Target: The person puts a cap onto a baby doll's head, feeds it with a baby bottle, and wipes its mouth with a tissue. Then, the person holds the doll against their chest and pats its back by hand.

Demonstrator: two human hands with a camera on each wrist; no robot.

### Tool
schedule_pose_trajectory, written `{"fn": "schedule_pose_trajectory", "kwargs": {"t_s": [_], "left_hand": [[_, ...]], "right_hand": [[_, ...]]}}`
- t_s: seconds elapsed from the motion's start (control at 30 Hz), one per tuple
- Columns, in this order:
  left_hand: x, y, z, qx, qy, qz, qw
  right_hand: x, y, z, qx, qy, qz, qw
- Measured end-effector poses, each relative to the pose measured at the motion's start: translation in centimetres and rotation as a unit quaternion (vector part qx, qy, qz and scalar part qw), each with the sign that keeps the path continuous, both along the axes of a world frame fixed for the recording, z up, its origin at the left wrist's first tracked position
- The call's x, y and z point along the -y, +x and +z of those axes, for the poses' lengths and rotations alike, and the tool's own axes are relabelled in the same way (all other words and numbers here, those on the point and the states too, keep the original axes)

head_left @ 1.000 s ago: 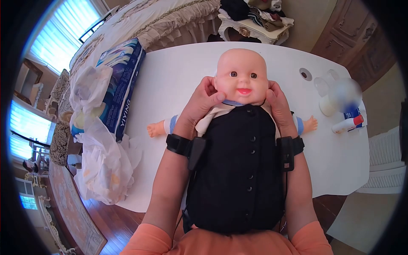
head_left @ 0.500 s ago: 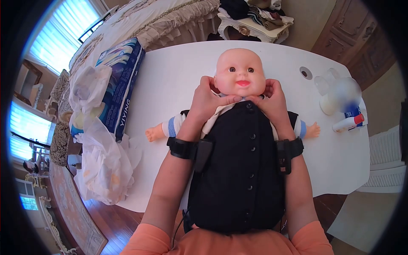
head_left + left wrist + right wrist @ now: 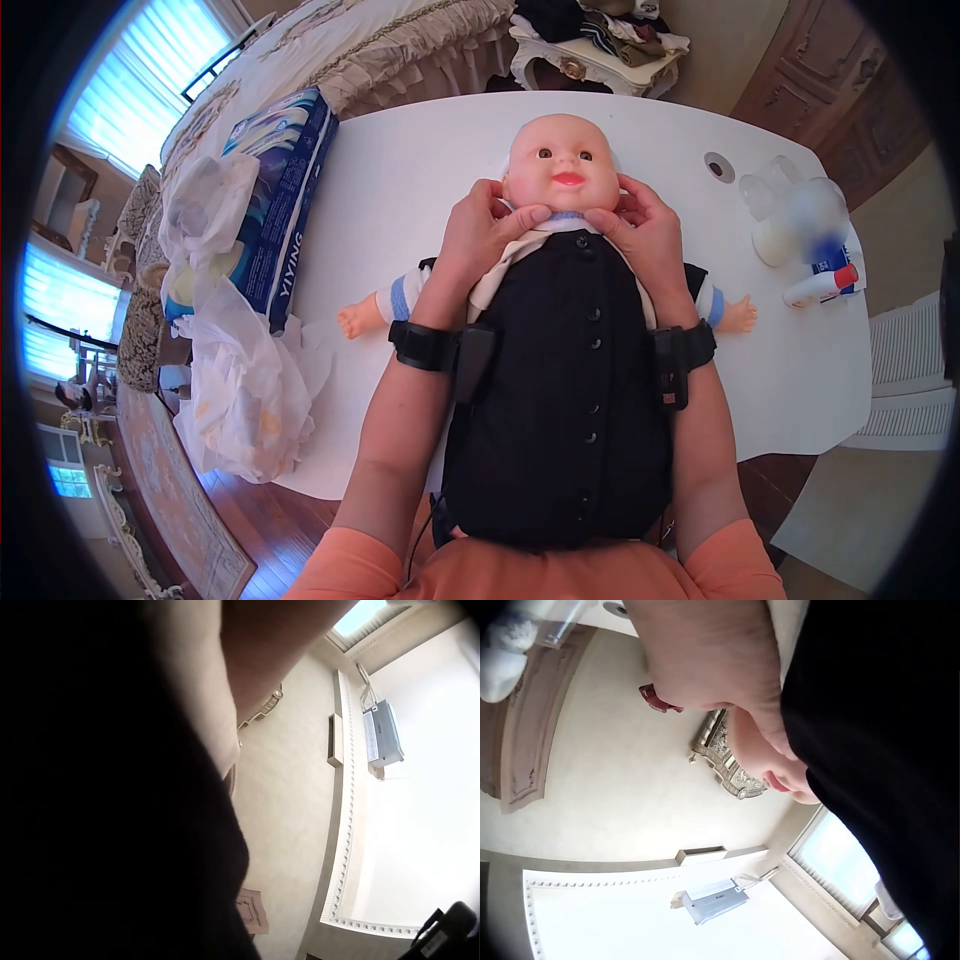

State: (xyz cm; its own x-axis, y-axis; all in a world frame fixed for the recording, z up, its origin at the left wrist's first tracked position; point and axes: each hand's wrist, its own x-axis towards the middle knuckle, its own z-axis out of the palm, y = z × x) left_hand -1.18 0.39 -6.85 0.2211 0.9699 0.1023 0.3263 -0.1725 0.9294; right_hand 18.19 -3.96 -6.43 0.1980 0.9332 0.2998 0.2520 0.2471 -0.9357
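Left hand (image 3: 478, 235) and right hand (image 3: 650, 235) have each shifted the thumb inward beneath the chin of the doll (image 3: 563, 155), gripping it at the neck with fingers curled behind. Position of doll: face up on the white table (image 3: 420, 180), between a blue package (image 3: 275, 205) at left and a red-capped bottle (image 3: 815, 288) at right. Beyond the table's far edge stand a ruffled bed (image 3: 390, 50) and a cream side table (image 3: 600, 72).

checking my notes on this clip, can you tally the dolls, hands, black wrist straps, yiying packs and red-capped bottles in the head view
Doll: 1
Hands: 2 (left hand, right hand)
Wrist straps: 2 (left strap, right strap)
Yiying pack: 1
Red-capped bottle: 1
Total: 7
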Motion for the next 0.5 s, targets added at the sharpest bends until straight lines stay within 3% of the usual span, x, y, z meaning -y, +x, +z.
{"fn": "schedule_pose_trajectory", "kwargs": {"t_s": [0.1, 0.27, 0.5], "left_hand": [[0.13, -0.15, 0.44, -0.009, -0.011, -0.017, 1.000], [-0.14, -0.45, 0.15, 0.026, 0.054, -0.031, 0.998], [-0.01, 0.35, 0.31, -0.013, 0.021, 0.017, 1.000]], "right_hand": [[0.12, 0.21, 0.09, -0.092, -0.032, 0.044, 0.994], [-0.23, 0.71, -0.49, -0.022, -0.013, 0.039, 0.999], [-0.58, 0.12, -0.42, 0.002, 0.007, 0.005, 1.000]]}}
